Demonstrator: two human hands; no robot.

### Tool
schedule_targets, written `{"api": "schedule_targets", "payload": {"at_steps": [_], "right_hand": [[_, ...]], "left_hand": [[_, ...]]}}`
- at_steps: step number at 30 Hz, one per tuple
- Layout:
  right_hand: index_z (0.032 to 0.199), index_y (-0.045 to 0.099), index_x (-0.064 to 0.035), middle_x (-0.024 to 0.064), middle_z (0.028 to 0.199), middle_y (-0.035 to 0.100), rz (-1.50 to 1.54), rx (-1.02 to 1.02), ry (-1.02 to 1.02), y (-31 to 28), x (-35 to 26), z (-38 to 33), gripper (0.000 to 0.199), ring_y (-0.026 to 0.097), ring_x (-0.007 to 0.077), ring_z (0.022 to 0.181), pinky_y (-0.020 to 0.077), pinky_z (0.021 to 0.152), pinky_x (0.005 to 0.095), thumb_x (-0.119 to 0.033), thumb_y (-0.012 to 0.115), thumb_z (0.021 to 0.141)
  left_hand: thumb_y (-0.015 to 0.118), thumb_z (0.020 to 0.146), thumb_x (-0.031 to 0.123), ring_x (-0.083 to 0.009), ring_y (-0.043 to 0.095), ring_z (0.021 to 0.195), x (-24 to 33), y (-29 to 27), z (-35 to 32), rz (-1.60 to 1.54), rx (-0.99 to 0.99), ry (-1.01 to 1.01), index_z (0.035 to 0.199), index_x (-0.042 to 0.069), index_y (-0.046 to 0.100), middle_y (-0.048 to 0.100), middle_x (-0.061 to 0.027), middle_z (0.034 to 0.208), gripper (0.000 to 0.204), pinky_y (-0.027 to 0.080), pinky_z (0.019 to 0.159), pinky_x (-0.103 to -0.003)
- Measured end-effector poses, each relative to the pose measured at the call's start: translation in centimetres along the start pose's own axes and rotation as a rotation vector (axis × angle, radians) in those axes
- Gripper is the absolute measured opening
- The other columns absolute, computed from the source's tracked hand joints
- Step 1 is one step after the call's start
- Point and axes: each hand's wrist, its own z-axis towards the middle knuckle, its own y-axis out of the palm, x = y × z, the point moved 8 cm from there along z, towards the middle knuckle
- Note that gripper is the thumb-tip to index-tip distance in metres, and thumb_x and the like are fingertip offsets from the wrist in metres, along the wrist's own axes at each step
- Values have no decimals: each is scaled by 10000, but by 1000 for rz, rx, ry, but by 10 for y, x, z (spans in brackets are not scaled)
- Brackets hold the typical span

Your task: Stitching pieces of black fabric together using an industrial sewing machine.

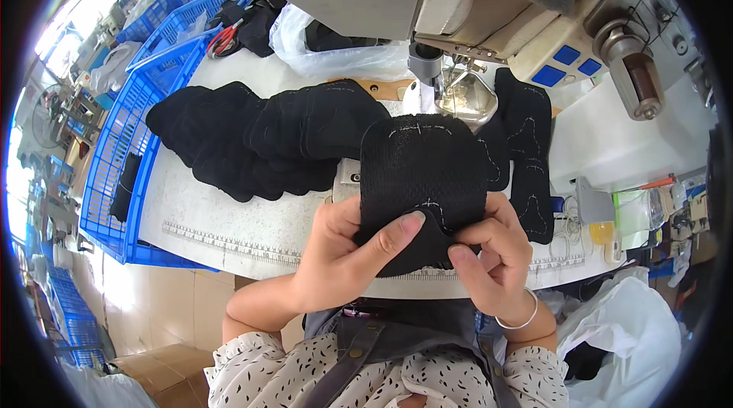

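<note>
Both my hands hold a black fabric piece (422, 156) up in front of the sewing machine (489, 18). White chalk-like marks run along its top edge and across its middle. My left hand (355, 247) grips the left side, its thumb lying over a smaller curved black layer at the lower part. My right hand (492, 255) pinches the lower right edge, with thumb and finger close together. Behind, to the left, a long overlapping row of black fabric pieces (267, 129) lies on the white table (183, 194). More marked black pieces (528, 156) lie right of the needle area.
A blue plastic basket (114, 171) stands along the table's left edge. Red-handled scissors (224, 40) and a clear plastic bag (336, 60) lie at the back. A printed ruler strip (229, 242) follows the front edge. White plastic bags (626, 331) sit at lower right.
</note>
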Motion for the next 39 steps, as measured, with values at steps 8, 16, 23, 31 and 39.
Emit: {"api": "schedule_targets", "payload": {"at_steps": [8, 16, 23, 31, 39], "right_hand": [[720, 571, 37, 127, 735, 547, 91, -33, 234, -3, 14, -17, 59, 480, 145, 606, 346, 528, 228, 27, 629, 717], [727, 568, 49, 140, 761, 554, 111, 20, 224, -3, 8, -13, 63, 480, 148, 619, 353, 549, 222, 33, 629, 724], [724, 571, 50, 139, 770, 552, 81, 0, 185, -2, 8, -13, 74, 484, 153, 622, 360, 552, 225, 21, 638, 735], [720, 572, 49, 134, 757, 547, 66, -2, 169, -3, 5, -13, 73, 486, 151, 620, 358, 548, 226, 22, 638, 734], [717, 572, 50, 141, 765, 556, 68, 5, 153, -2, 5, -14, 73, 500, 162, 631, 368, 556, 230, 17, 635, 734]], "left_hand": [[524, 910, 83, -17, 474, 741, -7, 0, -7, -147, 5, -110, 1020, -38, 566, 588, 14, 841, 168, 403, 653, -166], [548, 882, 44, -10, 456, 731, 8, 10, -7, -118, 14, 1, 1044, -45, 542, 577, 10, 861, 185, 387, 622, -174], [562, 869, 22, -26, 476, 681, 9, 6, -5, 55, -16, 71, 963, -39, 565, 590, 5, 805, 111, 390, 573, -168], [572, 866, 25, -21, 469, 676, 7, 7, -7, 55, 27, 82, 935, -37, 584, 590, 14, 781, 93, 386, 568, -170], [568, 871, 33, -22, 481, 697, 5, 7, -7, 78, 14, 38, 939, -35, 589, 604, 8, 806, 98, 401, 584, -176]]}}
